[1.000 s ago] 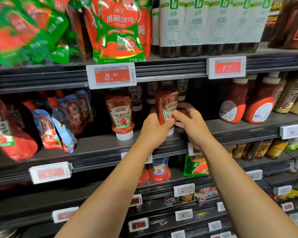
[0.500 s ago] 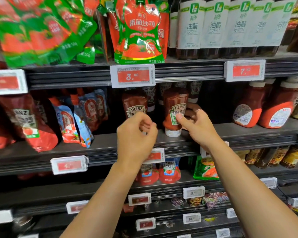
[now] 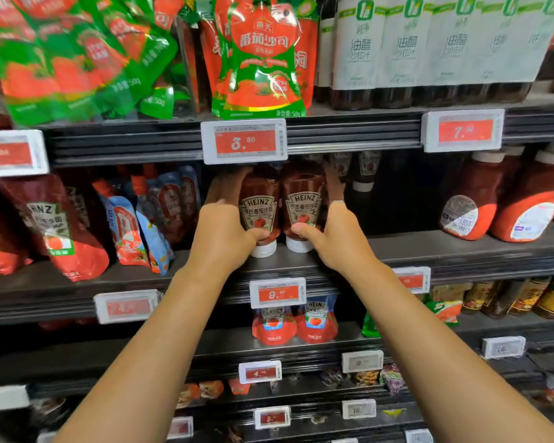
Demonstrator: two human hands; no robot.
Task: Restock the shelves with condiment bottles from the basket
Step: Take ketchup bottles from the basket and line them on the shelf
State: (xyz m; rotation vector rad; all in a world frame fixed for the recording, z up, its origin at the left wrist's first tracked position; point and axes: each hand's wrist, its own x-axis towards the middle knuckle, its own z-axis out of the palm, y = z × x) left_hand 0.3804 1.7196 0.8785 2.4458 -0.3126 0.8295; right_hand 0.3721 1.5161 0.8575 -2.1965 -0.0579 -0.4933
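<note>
Two Heinz ketchup bottles stand cap-down, side by side, on the grey middle shelf [image 3: 445, 251]. My left hand [image 3: 224, 231] grips the left ketchup bottle [image 3: 259, 206], fingers behind it and thumb across its lower front. My right hand [image 3: 333, 235] grips the right ketchup bottle [image 3: 303, 203] the same way, thumb on its label. The two bottles touch each other. More dark bottles [image 3: 363, 174] stand behind them. The basket is out of view.
Red and blue sauce pouches [image 3: 135, 225] lean to the left on the same shelf. Large red squeeze bottles [image 3: 470, 203] stand at the right. Tomato sauce bags [image 3: 263, 59] and white-labelled dressing bottles [image 3: 406, 49] fill the shelf above. Price tags [image 3: 243, 140] line the shelf edges.
My left hand has moved from in front of the shelf onto the left ketchup bottle. That bottle now stands against the right one. My right hand has wrapped further round its bottle.
</note>
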